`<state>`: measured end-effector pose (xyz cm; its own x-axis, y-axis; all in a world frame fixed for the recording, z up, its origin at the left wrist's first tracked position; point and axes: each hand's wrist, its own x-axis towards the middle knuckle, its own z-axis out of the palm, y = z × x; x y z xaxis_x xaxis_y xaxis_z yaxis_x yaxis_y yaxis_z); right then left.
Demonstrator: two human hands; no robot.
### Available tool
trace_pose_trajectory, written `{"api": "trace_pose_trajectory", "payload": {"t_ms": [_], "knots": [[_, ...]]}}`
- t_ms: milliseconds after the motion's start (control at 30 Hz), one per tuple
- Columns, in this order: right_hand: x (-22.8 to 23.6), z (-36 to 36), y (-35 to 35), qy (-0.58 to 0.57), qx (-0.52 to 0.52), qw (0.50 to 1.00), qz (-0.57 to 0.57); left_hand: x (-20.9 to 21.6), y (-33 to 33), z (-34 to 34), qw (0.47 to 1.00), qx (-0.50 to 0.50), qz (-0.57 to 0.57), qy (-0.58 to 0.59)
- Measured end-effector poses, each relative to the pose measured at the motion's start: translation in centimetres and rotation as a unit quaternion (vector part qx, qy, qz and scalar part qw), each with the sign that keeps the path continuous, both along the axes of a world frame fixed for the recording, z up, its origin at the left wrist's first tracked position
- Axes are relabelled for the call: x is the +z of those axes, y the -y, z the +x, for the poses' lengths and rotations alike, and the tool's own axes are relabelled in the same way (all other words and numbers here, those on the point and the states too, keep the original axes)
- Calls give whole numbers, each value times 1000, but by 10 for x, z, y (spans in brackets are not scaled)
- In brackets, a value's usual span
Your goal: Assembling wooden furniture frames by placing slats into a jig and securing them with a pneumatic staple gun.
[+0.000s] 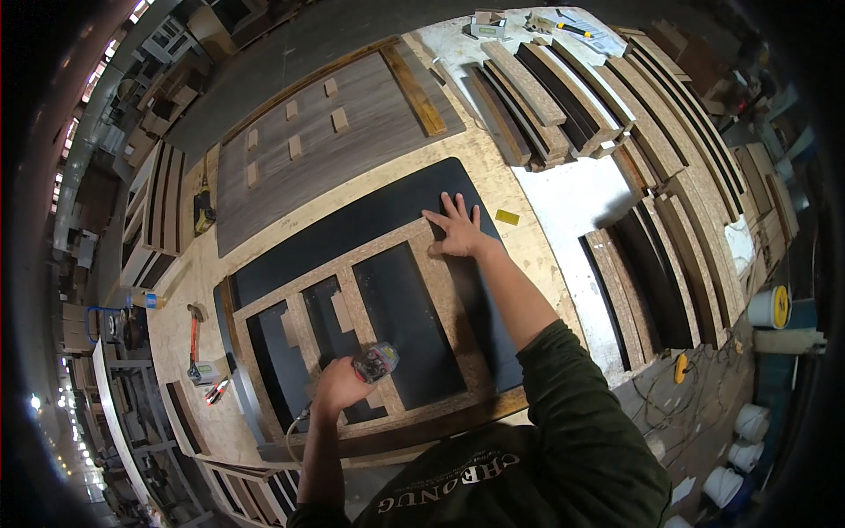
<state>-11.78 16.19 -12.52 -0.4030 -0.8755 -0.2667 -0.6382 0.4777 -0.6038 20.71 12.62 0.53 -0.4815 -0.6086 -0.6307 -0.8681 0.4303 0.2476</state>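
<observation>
1. Left hand (341, 385): wrapped around power tool (377, 361), lower centre.
2. Right hand (458, 232): spread, grasping nothing; upper centre.
3. Chipboard framework (363, 324): centre; could skew if bracing slackens.

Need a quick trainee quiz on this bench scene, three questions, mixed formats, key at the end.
1. What does the left hand grip?
A) a paintbrush
B) a handheld tool
C) a bucket

2. True or false: the right hand is clenched into a fist.

3. Fill in: in the picture, the orange-handled hammer lies to the ____ of the particleboard frame.

Key:
1. B
2. False; its fingers are spread.
3. left
</observation>
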Motion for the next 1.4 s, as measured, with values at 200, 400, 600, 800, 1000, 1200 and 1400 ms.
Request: {"api": "trace_pose_trajectory", "payload": {"t_ms": [200, 400, 600, 800, 1000, 1200, 1400], "knots": [[0, -6, -2, 22, 11, 1000, -2, -23, 13, 16, 998, -42, -13, -44], [0, -2, 1, 37, 16, 999, -7, -4, 47, -5, 977, -98, 69, -175], [-1, -8, -5, 41, 14, 999, -32, 22, 96, -90, 959, -203, 2, -200], [-3, -1, -5, 50, 10, 997, -50, 8, 135, -148, 973, -128, 75, -176], [1, -3, -6, 35, 4, 998, -53, 9, 130, -185, 976, -104, 72, -178], [-3, -2, -6, 23, 3, 998, -58, -3, 131, -199, 988, -125, 47, -80], [-9, 18, -24, -6, -96, 980, -177, -1, 128, -197, 996, -65, 44, -43]]}}
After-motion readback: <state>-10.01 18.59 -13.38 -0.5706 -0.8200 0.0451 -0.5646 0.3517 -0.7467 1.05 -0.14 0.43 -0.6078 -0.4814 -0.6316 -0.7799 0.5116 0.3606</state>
